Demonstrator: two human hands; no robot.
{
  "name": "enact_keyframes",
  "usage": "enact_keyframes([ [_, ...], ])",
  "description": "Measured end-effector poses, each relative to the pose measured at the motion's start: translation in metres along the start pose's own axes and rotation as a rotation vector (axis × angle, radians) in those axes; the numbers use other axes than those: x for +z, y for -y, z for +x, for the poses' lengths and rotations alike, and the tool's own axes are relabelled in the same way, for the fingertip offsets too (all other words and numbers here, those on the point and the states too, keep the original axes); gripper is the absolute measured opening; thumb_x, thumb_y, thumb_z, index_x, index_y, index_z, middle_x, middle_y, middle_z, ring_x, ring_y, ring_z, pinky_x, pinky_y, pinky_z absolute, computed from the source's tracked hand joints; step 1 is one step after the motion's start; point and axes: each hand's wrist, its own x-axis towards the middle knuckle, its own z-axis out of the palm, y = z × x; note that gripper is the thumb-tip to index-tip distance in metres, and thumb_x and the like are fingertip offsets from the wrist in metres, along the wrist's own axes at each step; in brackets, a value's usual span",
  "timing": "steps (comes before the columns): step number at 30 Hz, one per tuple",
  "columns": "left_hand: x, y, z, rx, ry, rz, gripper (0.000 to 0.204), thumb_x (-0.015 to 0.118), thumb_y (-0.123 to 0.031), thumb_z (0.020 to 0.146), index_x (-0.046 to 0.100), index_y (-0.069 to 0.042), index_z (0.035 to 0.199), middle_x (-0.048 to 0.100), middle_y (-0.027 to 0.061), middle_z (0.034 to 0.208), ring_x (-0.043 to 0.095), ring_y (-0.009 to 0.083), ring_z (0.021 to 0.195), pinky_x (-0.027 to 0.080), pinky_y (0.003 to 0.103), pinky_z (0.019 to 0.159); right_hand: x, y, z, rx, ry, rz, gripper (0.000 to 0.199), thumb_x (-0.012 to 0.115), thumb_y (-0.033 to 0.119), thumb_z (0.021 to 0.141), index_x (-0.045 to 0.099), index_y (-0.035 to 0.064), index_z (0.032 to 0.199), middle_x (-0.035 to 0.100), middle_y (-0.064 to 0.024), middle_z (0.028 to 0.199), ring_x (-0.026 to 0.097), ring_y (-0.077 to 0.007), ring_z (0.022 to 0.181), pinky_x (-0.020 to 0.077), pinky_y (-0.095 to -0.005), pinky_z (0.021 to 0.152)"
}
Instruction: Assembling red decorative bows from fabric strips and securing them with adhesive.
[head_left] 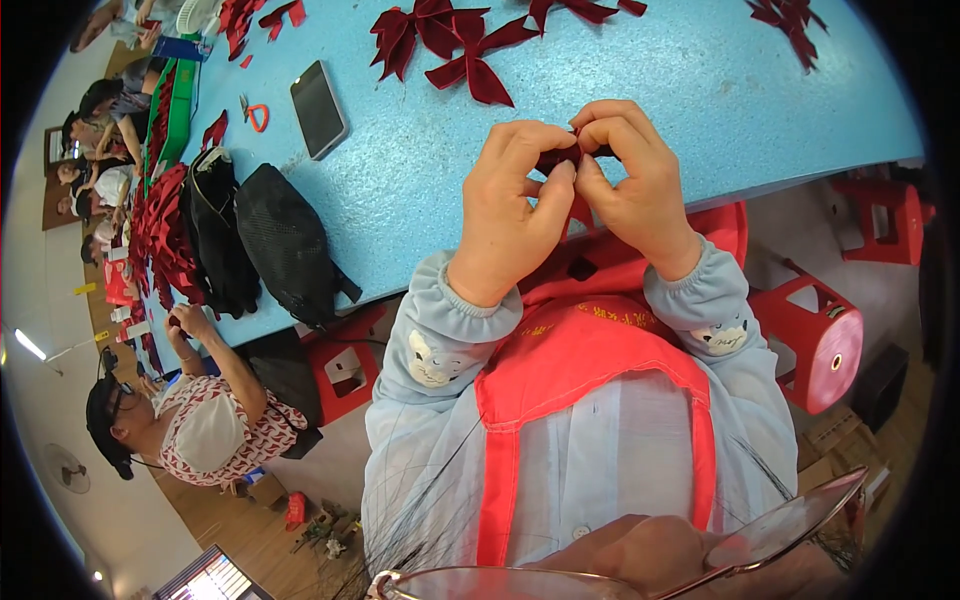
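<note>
My left hand point(512, 205) and my right hand point(635, 185) meet at the near edge of the blue table point(660, 85). Between their pinched fingertips is a dark red velvet ribbon point(558, 158), partly hidden by the fingers. Its exact shape cannot be made out. Beyond my hands lie several finished-looking dark red bows point(472, 68), with another bow point(787, 28) at the far right. A dark phone point(319, 110) rests left of my hands, and beside it are small orange-handled scissors point(256, 117).
Two black pouches point(285, 240) lie at the table's left, next to a heap of red ribbon pieces point(165, 235) and a green crate point(185, 105). A co-worker point(205, 420) sits at the left, others farther off. Red stools point(805, 340) stand at the right.
</note>
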Motion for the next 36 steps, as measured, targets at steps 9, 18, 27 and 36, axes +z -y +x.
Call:
enact_keyframes([
  [9, -0.006, 0.012, 0.0, 0.019, 0.049, 0.003, 0.014, 0.054, 0.004, 0.074, 0.056, -0.001, 0.087, 0.054, 0.0077, 0.089, 0.056, 0.014, 0.071, 0.047, 0.023, 0.049, -0.001, 0.001, -0.004, 0.114, 0.072, 0.14, 0.011, 0.055, -0.006, 0.071, 0.053, 0.0, 0.08, 0.056, -0.0084, 0.095, 0.056, -0.0169, 0.077, 0.046, -0.0256, 0.066],
  [18, -0.007, 0.012, -0.001, -0.086, 0.037, -0.022, 0.015, 0.054, 0.004, 0.074, 0.055, -0.001, 0.088, 0.053, 0.0084, 0.088, 0.057, 0.0143, 0.071, 0.048, 0.024, 0.051, -0.002, 0.0, 0.001, 0.06, 0.108, 0.162, 0.012, 0.053, -0.007, 0.073, 0.052, 0.0002, 0.082, 0.056, -0.0085, 0.094, 0.054, -0.016, 0.078, 0.045, -0.0242, 0.068],
  [27, -0.012, 0.001, -0.004, -0.275, -0.053, -0.375, 0.016, 0.055, 0.002, 0.082, 0.05, 0.001, 0.098, 0.054, 0.006, 0.092, 0.058, 0.0105, 0.079, 0.051, 0.023, 0.065, 0.006, -0.015, -0.01, 0.22, 0.011, 0.363, 0.01, 0.048, -0.005, 0.079, 0.053, -0.0003, 0.087, 0.053, -0.0075, 0.101, 0.053, -0.0127, 0.086, 0.0453, -0.0248, 0.074],
  [36, -0.007, 0.01, -0.016, -0.098, -0.098, -0.066, 0.012, 0.059, 0.001, 0.079, 0.058, 0.003, 0.091, 0.056, 0.0079, 0.089, 0.06, 0.0136, 0.075, 0.053, 0.025, 0.06, 0.016, -0.015, -0.014, 0.588, -0.08, 0.965, 0.008, 0.048, 0.0, 0.085, 0.055, 0.0003, 0.09, 0.053, -0.0043, 0.104, 0.053, -0.0098, 0.087, 0.0447, -0.0218, 0.075],
])
